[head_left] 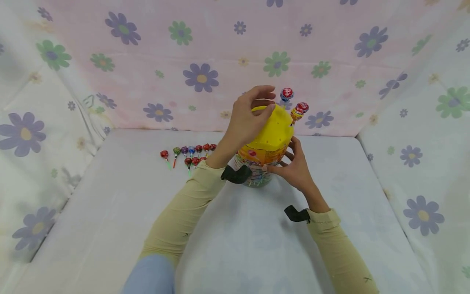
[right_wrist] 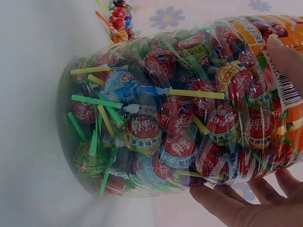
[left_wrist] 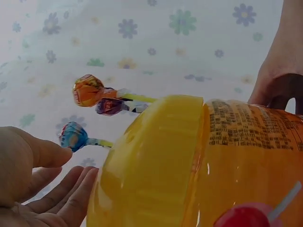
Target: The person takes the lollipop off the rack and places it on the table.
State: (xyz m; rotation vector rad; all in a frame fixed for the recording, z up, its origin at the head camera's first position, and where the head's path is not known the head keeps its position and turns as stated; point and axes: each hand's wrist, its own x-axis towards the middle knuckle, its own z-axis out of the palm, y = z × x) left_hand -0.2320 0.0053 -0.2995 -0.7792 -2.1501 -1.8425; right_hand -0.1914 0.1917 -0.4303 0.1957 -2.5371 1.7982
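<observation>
A clear plastic jar (right_wrist: 142, 123) full of wrapped lollipops stands on the table, leaning a little. Its yellow lid (head_left: 273, 128) is on, with small holes in the top. Three lollipops stick up from the lid by their sticks, among them a blue one (left_wrist: 74, 136) and an orange one (left_wrist: 88, 91). My left hand (head_left: 247, 116) is at the lid's left side with loosely bent fingers and nothing pinched; whether the fingertips touch the lid is hard to tell. My right hand (head_left: 295, 167) grips the jar's side, thumb (right_wrist: 286, 59) by the orange label.
Several loose lollipops (head_left: 185, 150) lie in rows on the white table (head_left: 121, 196), left of the jar and partly behind my left forearm. A flowered cloth (head_left: 158, 77) hangs behind the table and along both sides. A dark camera mount sits on each wrist.
</observation>
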